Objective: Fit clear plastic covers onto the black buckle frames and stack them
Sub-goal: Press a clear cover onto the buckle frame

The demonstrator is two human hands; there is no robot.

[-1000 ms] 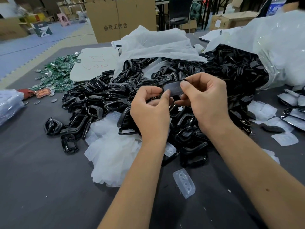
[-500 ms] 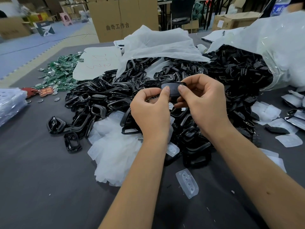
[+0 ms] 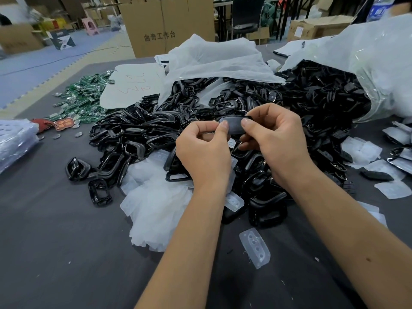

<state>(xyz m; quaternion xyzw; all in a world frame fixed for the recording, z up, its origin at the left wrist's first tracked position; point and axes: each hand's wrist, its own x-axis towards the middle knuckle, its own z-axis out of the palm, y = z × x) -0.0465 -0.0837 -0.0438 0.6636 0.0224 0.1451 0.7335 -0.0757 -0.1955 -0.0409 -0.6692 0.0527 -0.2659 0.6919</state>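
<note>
Both hands, the left hand (image 3: 204,152) and right hand (image 3: 276,139), pinch one black buckle frame (image 3: 234,128) above the big black pile (image 3: 138,134); a clear cover (image 3: 231,127) seems to sit on it.

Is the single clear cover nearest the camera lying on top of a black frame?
No, that clear cover lies alone on the bare grey table, apart from the black frames.

We see a grey table (image 3: 44,241), behind it a tall cardboard box (image 3: 165,27), a black chair (image 3: 247,16) and blue floor mats (image 3: 44,61).
</note>
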